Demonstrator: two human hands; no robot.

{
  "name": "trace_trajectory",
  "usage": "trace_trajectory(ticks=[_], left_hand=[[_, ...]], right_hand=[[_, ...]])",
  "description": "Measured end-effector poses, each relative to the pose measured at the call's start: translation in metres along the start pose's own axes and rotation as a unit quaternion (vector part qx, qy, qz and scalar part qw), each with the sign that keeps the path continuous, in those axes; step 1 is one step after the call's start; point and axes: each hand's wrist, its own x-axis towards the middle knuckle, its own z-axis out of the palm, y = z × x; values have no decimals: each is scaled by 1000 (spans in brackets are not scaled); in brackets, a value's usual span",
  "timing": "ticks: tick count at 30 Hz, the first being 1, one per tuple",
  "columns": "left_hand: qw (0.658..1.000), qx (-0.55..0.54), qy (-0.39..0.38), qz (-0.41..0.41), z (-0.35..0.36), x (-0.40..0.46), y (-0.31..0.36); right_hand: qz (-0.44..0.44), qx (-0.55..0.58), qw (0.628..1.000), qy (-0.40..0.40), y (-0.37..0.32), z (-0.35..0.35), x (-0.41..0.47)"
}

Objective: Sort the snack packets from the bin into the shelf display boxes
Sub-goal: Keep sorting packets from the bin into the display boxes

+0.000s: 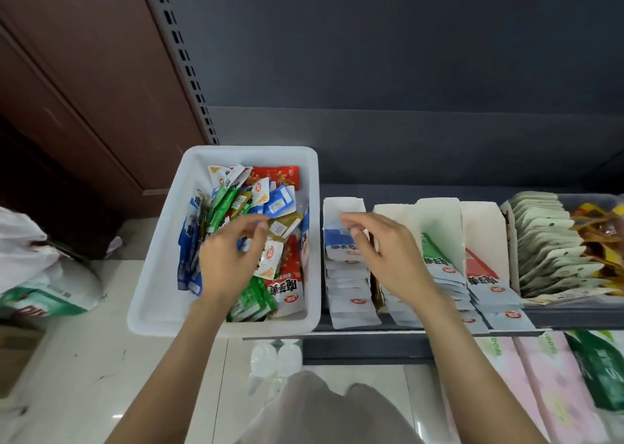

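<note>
A white bin (158,275) holds a jumble of blue, green, red and olive snack packets (266,204). My left hand (229,258) hovers over the pile with loosely curled fingers, its tips near an olive packet (283,224); nothing shows in its grasp. To the right stand white display boxes on the shelf: one with blue packets (337,241), one with green packets (434,251), one with red packets (479,268). My right hand (385,251) is above the blue box with thumb and index finger apart, just over the top blue packet.
Further right, a tray holds pale green packets (547,244) and yellow-orange ones (601,231). The dark shelf edge (371,334) runs below the boxes. Pink packs (540,383) and a green pack (601,372) lie lower down. Plastic bags (27,248) sit on the floor at left.
</note>
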Motion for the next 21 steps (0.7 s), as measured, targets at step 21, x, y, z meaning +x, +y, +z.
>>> trace_trajectory(ticks=[21], left_hand=[[979,100,-79,-159,-30,-3,-90]], right_hand=[[162,36,984,-61,-74,170,95]])
